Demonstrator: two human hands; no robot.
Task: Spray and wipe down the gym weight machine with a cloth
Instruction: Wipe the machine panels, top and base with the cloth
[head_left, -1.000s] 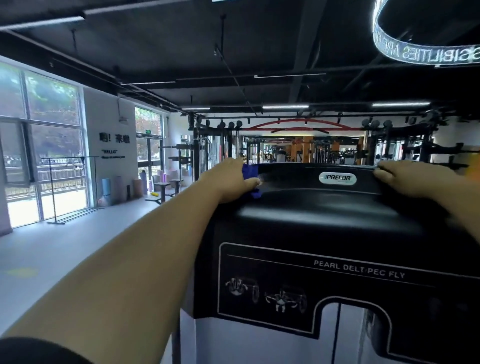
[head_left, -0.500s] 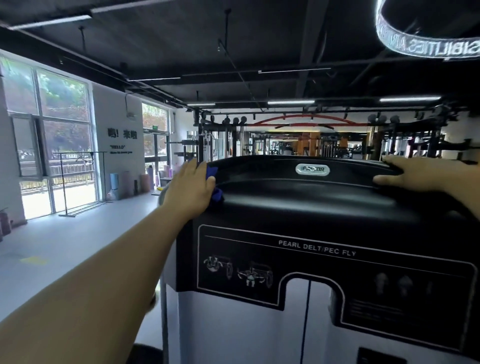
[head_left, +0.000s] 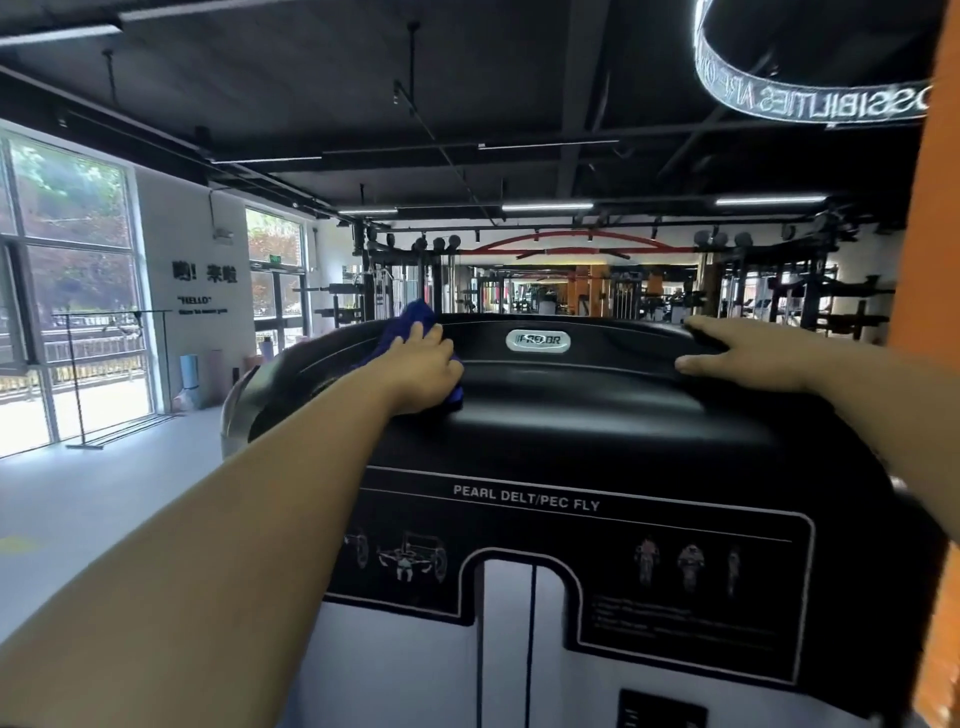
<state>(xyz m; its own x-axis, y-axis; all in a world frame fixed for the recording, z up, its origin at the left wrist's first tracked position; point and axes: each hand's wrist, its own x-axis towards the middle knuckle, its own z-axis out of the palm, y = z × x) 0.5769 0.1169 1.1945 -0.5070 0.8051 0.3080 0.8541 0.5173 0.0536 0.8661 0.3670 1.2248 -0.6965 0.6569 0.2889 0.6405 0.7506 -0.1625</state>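
Note:
The black top cover of the weight machine (head_left: 571, 415) fills the middle of the view, with a silver logo badge (head_left: 538, 341) and the label "PEARL DELT/PEC FLY" on its front. My left hand (head_left: 423, 366) presses a blue cloth (head_left: 410, 322) flat onto the cover's upper left part, left of the badge. The cloth sticks out beyond my fingers and under my palm. My right hand (head_left: 748, 356) rests palm down on the cover's upper right rim, fingers spread, holding nothing. No spray bottle is in view.
An orange column (head_left: 930, 364) stands close at the right edge. Other gym racks and machines (head_left: 779, 291) line the back. Grey floor (head_left: 104, 493) stretches left toward large windows, a thin metal rack (head_left: 78, 379) and rolled mats (head_left: 189, 371).
My left hand slid the blue cloth left toward the cover's corner, then back right toward the badge. My right hand has stayed on the right rim. The view shifted slightly.

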